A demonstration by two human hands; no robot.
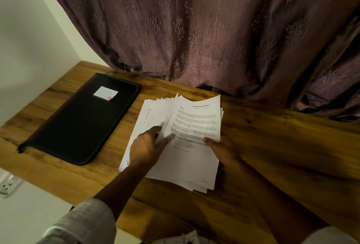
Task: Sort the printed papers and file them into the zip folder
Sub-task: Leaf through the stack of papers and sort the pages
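Observation:
A loose stack of printed white papers lies in the middle of the wooden table. Its upper sheets are lifted and fanned at the far end, the top one headed with a printed title. My left hand lies on the left part of the stack, fingers among the fanned sheets. My right hand holds the lifted top sheets at their right edge, thumb on top. The black zip folder lies shut and flat to the left of the papers, a white label on its cover.
A brown patterned curtain hangs behind the table and touches its far edge. A white wall stands at the left. A wall socket sits below the table's left end.

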